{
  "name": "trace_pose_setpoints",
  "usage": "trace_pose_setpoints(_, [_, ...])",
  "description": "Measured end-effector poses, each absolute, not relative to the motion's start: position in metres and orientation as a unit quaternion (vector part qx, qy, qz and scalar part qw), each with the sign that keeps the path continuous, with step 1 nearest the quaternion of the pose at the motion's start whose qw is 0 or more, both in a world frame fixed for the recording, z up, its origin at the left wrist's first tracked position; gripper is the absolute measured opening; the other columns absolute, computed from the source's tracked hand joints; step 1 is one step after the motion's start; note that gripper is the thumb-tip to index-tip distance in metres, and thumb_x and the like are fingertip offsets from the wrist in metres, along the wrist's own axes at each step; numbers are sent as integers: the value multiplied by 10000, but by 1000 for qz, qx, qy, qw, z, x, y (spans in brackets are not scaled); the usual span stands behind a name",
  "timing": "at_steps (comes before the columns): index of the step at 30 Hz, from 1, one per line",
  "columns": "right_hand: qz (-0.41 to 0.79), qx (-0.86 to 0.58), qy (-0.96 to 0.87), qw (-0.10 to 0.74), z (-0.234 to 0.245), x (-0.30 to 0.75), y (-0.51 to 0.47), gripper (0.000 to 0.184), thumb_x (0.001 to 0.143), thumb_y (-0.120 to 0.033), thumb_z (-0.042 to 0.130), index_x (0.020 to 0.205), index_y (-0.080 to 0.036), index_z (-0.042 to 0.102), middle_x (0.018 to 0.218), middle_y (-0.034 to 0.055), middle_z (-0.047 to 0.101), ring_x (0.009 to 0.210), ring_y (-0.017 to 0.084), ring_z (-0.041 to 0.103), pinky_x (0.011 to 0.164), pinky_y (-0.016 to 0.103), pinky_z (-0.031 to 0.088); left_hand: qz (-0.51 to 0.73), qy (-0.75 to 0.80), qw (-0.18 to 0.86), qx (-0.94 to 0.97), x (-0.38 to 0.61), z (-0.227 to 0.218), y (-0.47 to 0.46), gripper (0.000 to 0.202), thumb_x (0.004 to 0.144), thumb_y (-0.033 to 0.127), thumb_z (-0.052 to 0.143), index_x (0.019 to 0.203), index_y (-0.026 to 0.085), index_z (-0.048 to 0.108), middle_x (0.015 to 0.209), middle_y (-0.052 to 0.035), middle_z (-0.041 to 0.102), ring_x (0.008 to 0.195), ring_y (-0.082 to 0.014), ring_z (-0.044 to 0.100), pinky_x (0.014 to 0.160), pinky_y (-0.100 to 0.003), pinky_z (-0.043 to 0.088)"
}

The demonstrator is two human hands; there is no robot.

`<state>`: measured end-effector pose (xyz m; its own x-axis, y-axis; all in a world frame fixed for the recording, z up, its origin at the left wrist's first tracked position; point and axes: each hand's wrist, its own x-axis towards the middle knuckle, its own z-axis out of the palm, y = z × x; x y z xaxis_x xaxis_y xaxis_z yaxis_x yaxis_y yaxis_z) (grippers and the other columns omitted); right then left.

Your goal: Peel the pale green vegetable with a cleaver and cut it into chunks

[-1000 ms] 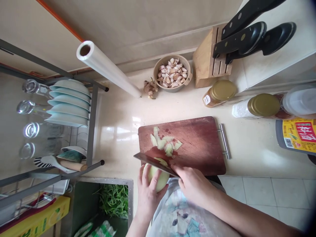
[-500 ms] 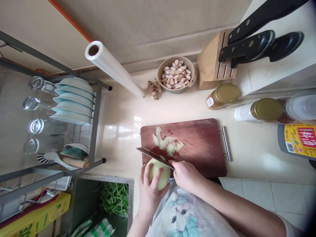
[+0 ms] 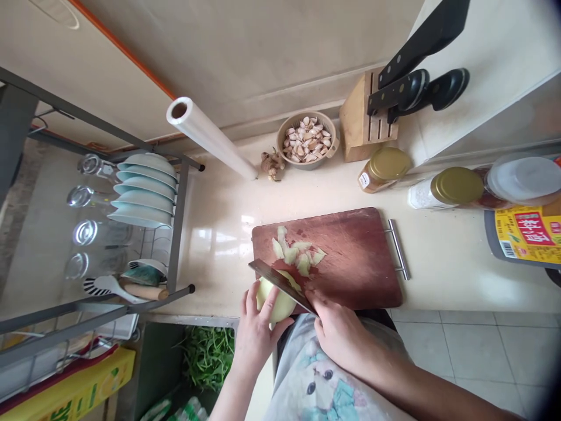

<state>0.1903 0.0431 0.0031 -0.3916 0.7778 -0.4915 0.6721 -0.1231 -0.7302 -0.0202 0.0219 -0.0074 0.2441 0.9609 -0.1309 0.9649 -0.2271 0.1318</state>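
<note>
My left hand [image 3: 258,327] grips a pale green, round, peeled-looking vegetable [image 3: 281,308] from its near left side, thumb and fingers spread around it. The vegetable sits at the near left edge of a dark red-brown wooden cutting board [image 3: 355,251]. In my right hand [image 3: 340,324] is a kitchen knife [image 3: 279,280], its handle hidden inside the closed fingers. The blade slants up and left across the top of the vegetable; whether its edge is in the flesh I cannot tell. Pale green peel pieces [image 3: 290,254] lie beyond the blade on the board.
Along the wall stand a plastic-wrap roll [image 3: 214,140], ginger [image 3: 272,166], a bowl of garlic cloves [image 3: 307,141] and a knife block [image 3: 362,123]. Jars [image 3: 385,169] are at right. A dish rack [image 3: 179,228] borders the left, above a sink with leafy greens [image 3: 208,356].
My right hand has shifted nearer my body and right, and the blade now covers more of the vegetable's top. My left hand keeps its hold. The camera view has shifted slightly.
</note>
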Motion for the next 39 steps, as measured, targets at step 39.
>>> trace_pose_setpoints(39, [105, -593, -795, -77, 35, 191, 58, 203, 833, -63, 440, 975, -200, 491, 812, 63, 655, 737, 197, 662, 583, 247, 438, 43, 401, 305, 863, 19, 8, 131, 157, 806, 227, 510, 888, 211, 644, 828, -17, 633, 790, -145, 591, 718, -221, 456])
